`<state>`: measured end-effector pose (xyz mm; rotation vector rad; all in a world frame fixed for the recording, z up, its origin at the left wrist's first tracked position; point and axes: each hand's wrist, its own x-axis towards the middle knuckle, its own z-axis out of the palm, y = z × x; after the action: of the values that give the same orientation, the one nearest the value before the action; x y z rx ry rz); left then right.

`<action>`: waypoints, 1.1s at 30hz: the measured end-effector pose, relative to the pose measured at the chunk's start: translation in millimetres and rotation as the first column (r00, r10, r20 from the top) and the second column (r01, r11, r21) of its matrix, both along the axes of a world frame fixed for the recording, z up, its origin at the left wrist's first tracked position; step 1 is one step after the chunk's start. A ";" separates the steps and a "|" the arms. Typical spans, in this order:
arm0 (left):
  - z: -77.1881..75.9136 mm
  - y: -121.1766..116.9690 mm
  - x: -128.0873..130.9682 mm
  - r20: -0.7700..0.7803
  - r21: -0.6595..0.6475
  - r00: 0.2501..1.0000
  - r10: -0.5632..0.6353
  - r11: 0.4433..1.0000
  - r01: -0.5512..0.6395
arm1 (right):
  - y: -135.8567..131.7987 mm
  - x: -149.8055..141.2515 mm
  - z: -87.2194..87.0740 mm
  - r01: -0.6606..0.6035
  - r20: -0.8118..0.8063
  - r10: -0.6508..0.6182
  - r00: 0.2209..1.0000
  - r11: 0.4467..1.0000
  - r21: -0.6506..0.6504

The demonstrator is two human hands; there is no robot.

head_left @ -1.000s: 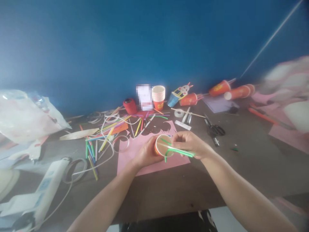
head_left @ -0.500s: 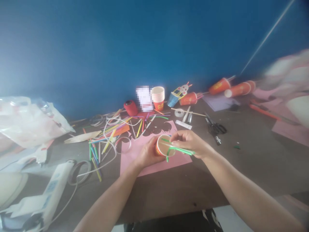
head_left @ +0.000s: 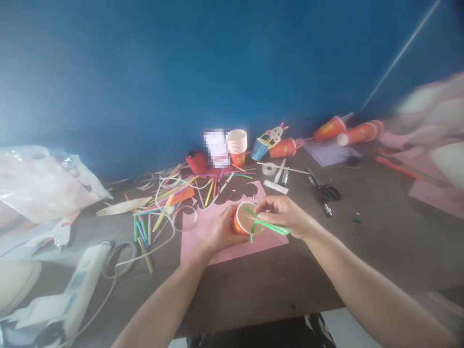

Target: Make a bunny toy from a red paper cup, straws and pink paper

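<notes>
Head view: red paper cup [head_left: 243, 223], pale inside, light rim, mouth tilted toward camera, over the pink sheet [head_left: 194, 241]. Left hand [head_left: 222, 232] curled around cup's side; right hand [head_left: 281, 212] pinching bent green straws [head_left: 271, 226] at the rim.

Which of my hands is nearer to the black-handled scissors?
Right: your right hand is to the near left of the black-handled scissors; your left hand is farther left, holding the paper cup.
</notes>
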<state>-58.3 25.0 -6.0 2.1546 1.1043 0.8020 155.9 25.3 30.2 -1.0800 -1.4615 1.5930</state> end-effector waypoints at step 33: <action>2.6 -8.4 11.2 -0.136 0.290 0.990 0.039 0.957 0.003 | -10.0 -12.2 11.2 0.047 0.405 -0.164 0.900 0.958 0.283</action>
<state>-47.1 16.6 -3.4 2.4812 1.1357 0.8776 143.7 15.3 41.4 -1.3755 -1.8042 1.0801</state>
